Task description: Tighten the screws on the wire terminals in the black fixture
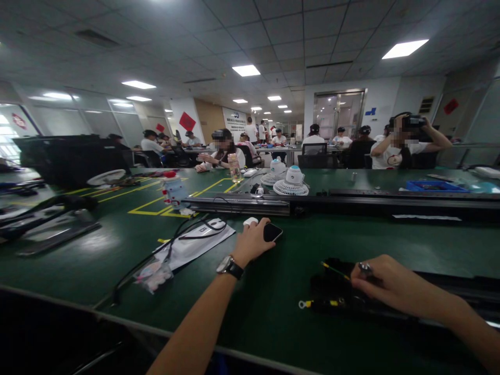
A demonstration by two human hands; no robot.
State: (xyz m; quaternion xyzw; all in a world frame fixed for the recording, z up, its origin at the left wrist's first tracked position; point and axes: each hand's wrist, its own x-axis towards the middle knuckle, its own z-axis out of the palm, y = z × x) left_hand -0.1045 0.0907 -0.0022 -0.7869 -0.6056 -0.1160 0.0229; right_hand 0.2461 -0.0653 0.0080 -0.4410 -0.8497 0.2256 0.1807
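Note:
My left hand point(252, 242), with a watch at the wrist, closes around the near-left side of a dark-screened smartphone point(273, 232) lying on the green table. Just beyond its fingers sits a small white rounded case point(250, 221). My right hand point(383, 281), wearing a ring, is closed in a pinch on a thin green-and-yellow wire point(335, 270). Its fingertips are partly hidden behind the hand. Beneath and beside it lie black cable-like parts; one black cable point(322, 303) ends in a metal ring terminal point(302, 304).
Left of my hands are a white paper bag point(203, 240), a black cord and a plastic packet point(155, 275). Long metal rails point(242, 205) cross the table. Behind them stand white fans point(292, 182), bottles and a blue tray point(436, 186). Several people sit beyond.

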